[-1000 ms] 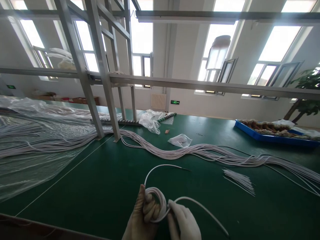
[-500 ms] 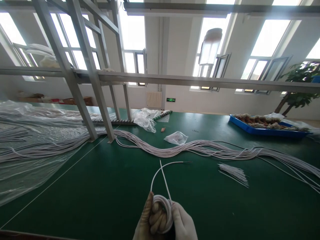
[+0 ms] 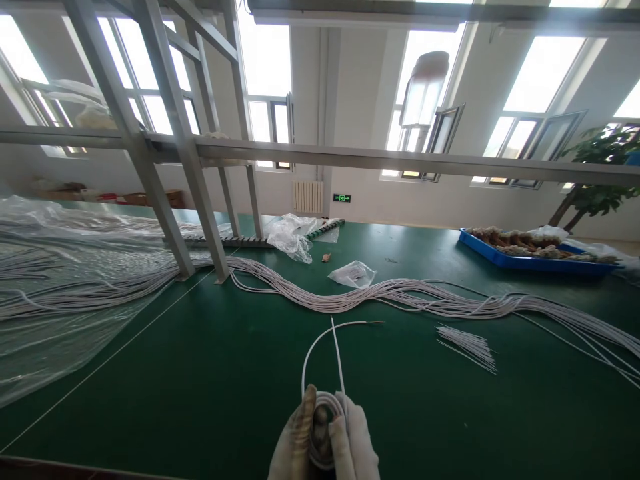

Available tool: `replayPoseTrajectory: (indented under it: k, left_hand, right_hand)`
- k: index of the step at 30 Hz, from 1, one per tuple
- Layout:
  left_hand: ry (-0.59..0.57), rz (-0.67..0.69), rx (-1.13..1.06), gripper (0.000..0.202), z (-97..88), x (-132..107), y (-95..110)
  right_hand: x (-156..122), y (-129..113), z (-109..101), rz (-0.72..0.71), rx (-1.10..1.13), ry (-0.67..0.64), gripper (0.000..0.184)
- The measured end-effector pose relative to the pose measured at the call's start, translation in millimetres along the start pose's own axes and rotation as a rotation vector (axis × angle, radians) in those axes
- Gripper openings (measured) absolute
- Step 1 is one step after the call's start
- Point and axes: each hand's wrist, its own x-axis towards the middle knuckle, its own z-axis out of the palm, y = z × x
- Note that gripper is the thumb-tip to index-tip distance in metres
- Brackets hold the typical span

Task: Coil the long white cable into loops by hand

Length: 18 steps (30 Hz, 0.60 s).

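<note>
The white cable coil (image 3: 328, 399) was on the near side of the long cable bundle (image 3: 330, 303), held between both gloved hands. The left hand (image 3: 294, 443) had its fingers curled inside the ring and its thumb pressed along the left side. The right hand (image 3: 359, 440) now gripped the coil's right side, a finger bent across its front; half a second earlier it lay along the outer edge. The straight end (image 3: 339, 357), trailing rightward a second before, pointed toward the bundle, more upright than half a second ago, crossing the curved end (image 3: 309, 353). The short wires (image 3: 467, 348) still lay on the bundle's near side.
</note>
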Motion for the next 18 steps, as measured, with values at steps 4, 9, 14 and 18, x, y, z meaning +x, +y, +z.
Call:
replayPoseTrajectory:
  k: [4, 9, 14, 18]
  left_hand:
    - [0.082, -0.099, 0.075, 0.023, 8.1, -1, 14]
    - [0.068, -0.068, 0.22, 0.027, 8.3, -12, 17]
    - [-0.046, 0.209, 0.359, 0.027, -6.8, -19, 20]
    - [-0.206, 0.06, 0.269, 0.022, 0.9, -32, 38]
  right_hand:
    - [1, -1, -1, -0.011, 0.013, -0.026, 0.081]
    - [-1, -3, 0, -0.067, -0.018, 0.017, 0.075]
    - [0, -6, 1, -0.114, -0.177, 0.107, 0.063]
    - [1, -10, -2, -0.137, -0.255, 0.048, 0.047]
